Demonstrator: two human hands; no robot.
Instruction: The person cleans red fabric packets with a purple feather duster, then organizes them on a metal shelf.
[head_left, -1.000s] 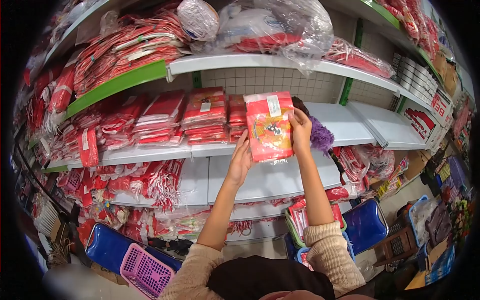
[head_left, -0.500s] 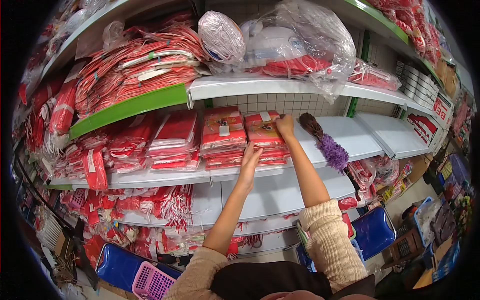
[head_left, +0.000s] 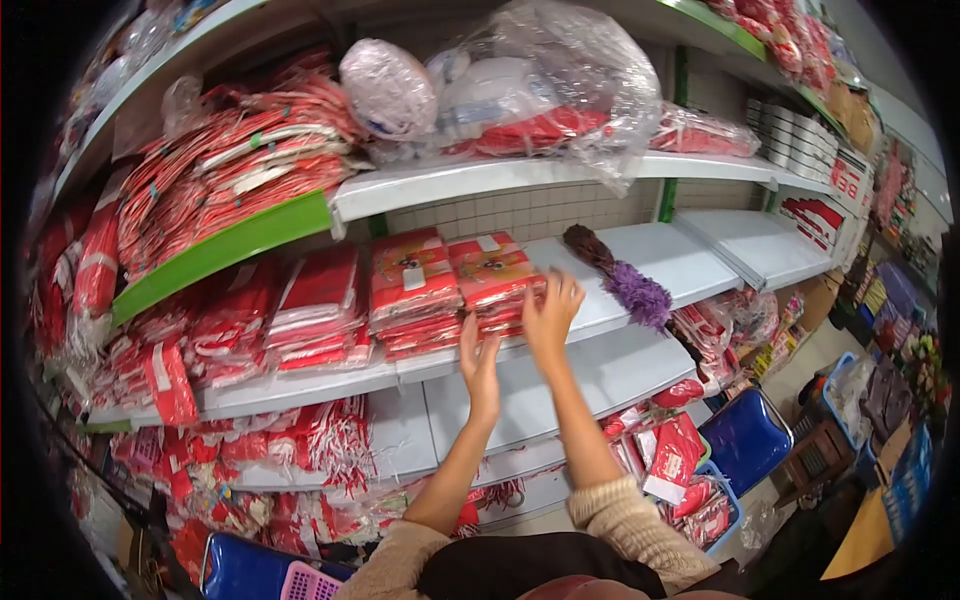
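Observation:
Two neighbouring stacks of red, plastic-wrapped packets lie on the middle white shelf [head_left: 640, 250], the left stack [head_left: 395, 268] and the right stack [head_left: 490, 265]; both have a printed picture and a white label on top. At the front edge of the right stack is my left hand [head_left: 480, 372], fingers stretched upward and holding nothing. My right hand [head_left: 550, 318] is at that stack's right side, fingers spread and bent a little, also holding nothing; whether the fingertips touch the packets is hard to tell. A purple feather duster [head_left: 638, 292] with a brown end lies further right.
More red packets [head_left: 318, 305] fill the shelf's left part. Above, red bundles [head_left: 240, 150] and a large clear plastic bag [head_left: 560, 90] sit on another shelf. Blue chairs [head_left: 745, 450] and a blue basket [head_left: 725, 515] of red packets stand below. A printed box [head_left: 815, 222] is at right.
My right hand has come from the right stack's far top corner down to its right side near the front, fingers spreading. My left hand has moved slightly lower. The view has shifted.

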